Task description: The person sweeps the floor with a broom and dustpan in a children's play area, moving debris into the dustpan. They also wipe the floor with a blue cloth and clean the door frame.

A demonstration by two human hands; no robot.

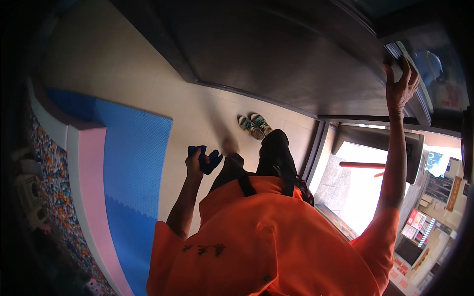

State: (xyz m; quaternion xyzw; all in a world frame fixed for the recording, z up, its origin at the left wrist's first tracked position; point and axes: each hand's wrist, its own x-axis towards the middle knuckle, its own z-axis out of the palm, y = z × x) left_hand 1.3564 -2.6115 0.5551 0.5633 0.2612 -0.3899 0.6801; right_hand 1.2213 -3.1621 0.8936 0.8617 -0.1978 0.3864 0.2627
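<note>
A crumpled dark blue cloth point(213, 162) is bunched in my left hand point(194, 164), which is closed around it at my left side, above the tiled floor. My right arm is raised and stretched out to the far right. There my right hand point(404, 88) grips the edge of a window frame point(420, 101), thumb on one side and fingers over the other. The frame sits on top of a dark panelled wall point(276, 54). Behind its glass, a light blue rounded thing point(428, 65) shows dimly.
A pair of green and white shoes point(254, 126) stands on the floor by the wall. On the left lie blue foam mats point(133, 158) beside a pink and white padded barrier point(90, 172), with a pit of many-coloured balls point(49, 172) behind it. A bright doorway point(358, 177) opens at right.
</note>
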